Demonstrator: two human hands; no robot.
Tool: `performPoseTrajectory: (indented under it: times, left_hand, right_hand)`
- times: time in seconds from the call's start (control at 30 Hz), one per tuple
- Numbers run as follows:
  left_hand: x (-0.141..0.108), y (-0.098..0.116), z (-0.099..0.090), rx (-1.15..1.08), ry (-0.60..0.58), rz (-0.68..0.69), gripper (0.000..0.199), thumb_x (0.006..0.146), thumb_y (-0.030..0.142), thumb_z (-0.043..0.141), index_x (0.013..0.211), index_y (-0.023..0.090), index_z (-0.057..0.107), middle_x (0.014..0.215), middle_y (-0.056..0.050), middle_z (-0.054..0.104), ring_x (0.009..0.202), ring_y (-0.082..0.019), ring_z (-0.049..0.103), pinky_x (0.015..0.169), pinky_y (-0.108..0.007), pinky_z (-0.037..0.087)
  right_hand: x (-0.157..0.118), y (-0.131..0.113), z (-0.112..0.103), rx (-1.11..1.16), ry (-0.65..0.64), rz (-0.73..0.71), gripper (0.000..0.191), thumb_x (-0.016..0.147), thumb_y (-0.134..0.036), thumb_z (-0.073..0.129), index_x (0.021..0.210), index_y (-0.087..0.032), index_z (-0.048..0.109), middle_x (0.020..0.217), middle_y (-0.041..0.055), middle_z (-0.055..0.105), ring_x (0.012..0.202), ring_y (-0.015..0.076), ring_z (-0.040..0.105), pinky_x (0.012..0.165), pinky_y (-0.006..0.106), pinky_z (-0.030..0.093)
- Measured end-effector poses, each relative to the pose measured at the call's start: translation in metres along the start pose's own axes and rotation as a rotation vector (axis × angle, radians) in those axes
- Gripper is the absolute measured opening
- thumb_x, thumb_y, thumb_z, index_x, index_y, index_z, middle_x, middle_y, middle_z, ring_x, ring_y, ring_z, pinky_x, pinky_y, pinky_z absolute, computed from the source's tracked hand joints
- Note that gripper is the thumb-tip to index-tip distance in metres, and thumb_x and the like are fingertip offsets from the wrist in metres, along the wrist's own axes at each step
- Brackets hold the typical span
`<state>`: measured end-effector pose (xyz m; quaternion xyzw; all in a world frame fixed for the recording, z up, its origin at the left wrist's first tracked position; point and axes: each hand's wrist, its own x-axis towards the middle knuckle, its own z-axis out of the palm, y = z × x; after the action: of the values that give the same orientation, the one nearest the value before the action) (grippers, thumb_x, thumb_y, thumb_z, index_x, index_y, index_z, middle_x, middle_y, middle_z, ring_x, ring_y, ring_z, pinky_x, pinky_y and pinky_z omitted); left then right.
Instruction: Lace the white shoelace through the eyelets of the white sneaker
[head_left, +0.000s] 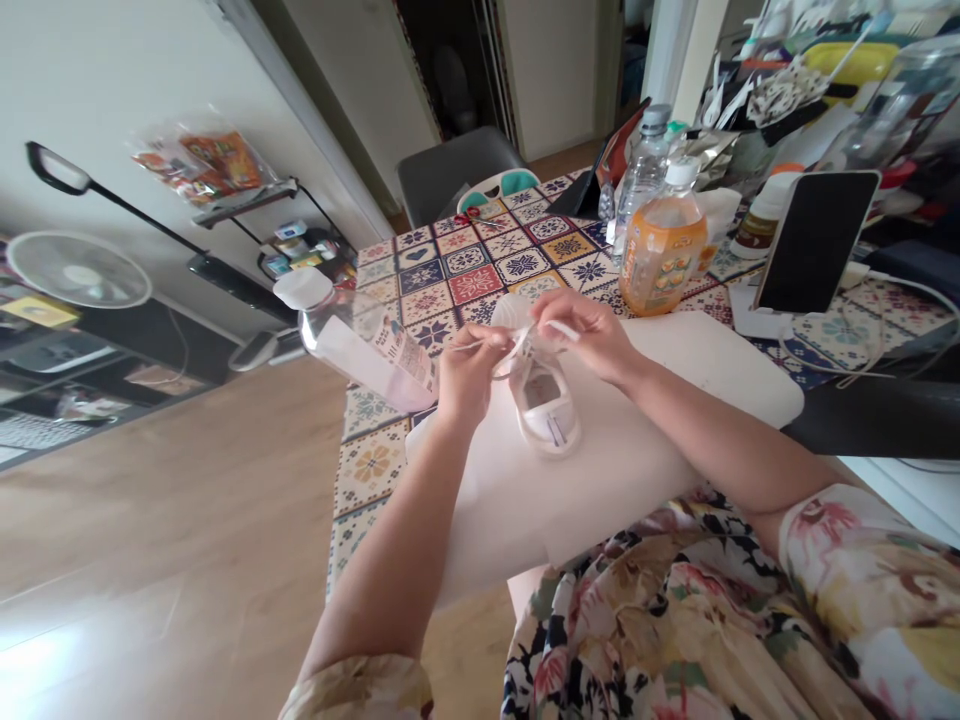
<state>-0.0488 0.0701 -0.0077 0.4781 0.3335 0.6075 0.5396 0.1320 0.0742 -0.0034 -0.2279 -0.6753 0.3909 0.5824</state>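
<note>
A small white shoe (546, 415) stands on a white sheet (495, 510), its heel toward me and its toe pointing away. Above its tongue, white shoelace (523, 345) runs between my two hands. My left hand (472, 370) is closed on the lace at the shoe's left side, with a thin strand showing past the thumb. From the right, my right hand (581, 335) pinches the lace over the front of the shoe, and a lace end sticks out by its fingers. The fingers partly hide the front lacing.
A clear white-capped bottle (367, 350) stands close to my left hand. An orange-liquid bottle (664, 245), a clear water bottle (643, 165) and a phone on a stand (817, 240) are to the right. Red scissors (469, 215) lie farther back on the patterned tablecloth (373, 462).
</note>
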Motion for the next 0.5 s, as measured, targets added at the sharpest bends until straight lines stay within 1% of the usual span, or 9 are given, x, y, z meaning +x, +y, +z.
performPoseTrajectory:
  times: [0.07, 0.1, 0.13, 0.2, 0.27, 0.33, 0.37, 0.43, 0.5]
  left_hand:
    - [0.006, 0.004, -0.006, -0.129, 0.033, 0.006, 0.030, 0.072, 0.036, 0.081, 0.067, 0.020, 0.056, 0.082, 0.000, 0.073, 0.077, -0.012, 0.069, 0.076, -0.026, 0.055]
    - [0.009, 0.006, -0.008, -0.191, 0.055, 0.004, 0.028, 0.077, 0.034, 0.077, 0.067, 0.020, 0.054, 0.081, 0.001, 0.072, 0.080, -0.012, 0.069, 0.080, -0.026, 0.055]
    - [0.011, 0.009, -0.010, -0.254, 0.072, -0.006, 0.026, 0.083, 0.031, 0.072, 0.068, 0.021, 0.053, 0.076, 0.003, 0.070, 0.079, -0.010, 0.069, 0.081, -0.024, 0.055]
    - [0.013, 0.015, -0.013, -0.371, 0.071, -0.048, 0.023, 0.090, 0.023, 0.062, 0.069, 0.021, 0.053, 0.061, 0.006, 0.059, 0.064, -0.006, 0.063, 0.073, -0.019, 0.054]
    - [0.012, 0.021, -0.015, -0.429, 0.024, -0.097, 0.022, 0.092, 0.017, 0.056, 0.071, 0.020, 0.054, 0.050, 0.009, 0.045, 0.046, -0.004, 0.048, 0.055, -0.014, 0.048]
    - [0.011, 0.025, -0.016, -0.398, -0.027, -0.118, 0.018, 0.092, 0.016, 0.056, 0.074, 0.020, 0.054, 0.047, 0.010, 0.035, 0.038, -0.004, 0.034, 0.041, -0.013, 0.037]
    - [0.010, 0.027, -0.018, -0.355, -0.045, -0.115, 0.017, 0.091, 0.018, 0.058, 0.075, 0.020, 0.054, 0.046, 0.010, 0.034, 0.037, -0.004, 0.030, 0.038, -0.013, 0.031]
    - [0.010, 0.029, -0.021, -0.230, -0.067, -0.098, 0.017, 0.087, 0.022, 0.064, 0.076, 0.020, 0.052, 0.047, 0.010, 0.035, 0.037, -0.005, 0.028, 0.036, -0.013, 0.025]
    - [0.012, 0.029, -0.027, -0.060, -0.087, -0.091, 0.020, 0.083, 0.027, 0.070, 0.077, 0.020, 0.051, 0.047, 0.009, 0.041, 0.037, -0.004, 0.027, 0.036, -0.014, 0.020]
  right_hand:
    - [0.005, -0.001, -0.005, 0.234, 0.069, 0.104, 0.032, 0.078, -0.054, 0.072, 0.079, -0.025, 0.058, 0.089, 0.0014, 0.063, 0.087, 0.0185, 0.059, 0.071, 0.031, 0.047]
    - [0.008, -0.002, -0.007, 0.335, 0.093, 0.137, 0.035, 0.077, -0.055, 0.073, 0.078, -0.025, 0.056, 0.082, -0.0008, 0.061, 0.082, 0.0175, 0.059, 0.071, 0.032, 0.048]
    - [0.009, -0.003, -0.010, 0.417, 0.107, 0.156, 0.037, 0.076, -0.056, 0.074, 0.078, -0.026, 0.053, 0.072, -0.0034, 0.057, 0.075, 0.0160, 0.058, 0.071, 0.032, 0.049]
    - [0.012, -0.006, -0.015, 0.518, 0.119, 0.183, 0.038, 0.076, -0.055, 0.074, 0.077, -0.026, 0.049, 0.057, -0.0080, 0.042, 0.060, 0.0127, 0.051, 0.071, 0.031, 0.050]
    - [0.014, -0.010, -0.020, 0.551, 0.122, 0.230, 0.037, 0.080, -0.053, 0.070, 0.076, -0.026, 0.047, 0.051, -0.0101, 0.029, 0.048, 0.0099, 0.037, 0.060, 0.027, 0.046]
    - [0.014, -0.013, -0.024, 0.545, 0.123, 0.287, 0.036, 0.084, -0.052, 0.066, 0.074, -0.025, 0.045, 0.049, -0.0106, 0.023, 0.043, 0.0089, 0.025, 0.048, 0.023, 0.037]
    - [0.015, -0.014, -0.026, 0.542, 0.120, 0.304, 0.035, 0.086, -0.050, 0.065, 0.073, -0.024, 0.045, 0.048, -0.0106, 0.021, 0.042, 0.0088, 0.021, 0.045, 0.022, 0.031]
    - [0.016, -0.014, -0.031, 0.561, 0.086, 0.303, 0.034, 0.087, -0.047, 0.064, 0.072, -0.024, 0.045, 0.047, -0.0107, 0.020, 0.042, 0.0086, 0.017, 0.042, 0.021, 0.025]
    - [0.017, -0.013, -0.037, 0.613, 0.018, 0.266, 0.032, 0.087, -0.043, 0.066, 0.072, -0.023, 0.047, 0.047, -0.0110, 0.020, 0.042, 0.0079, 0.015, 0.041, 0.020, 0.022]
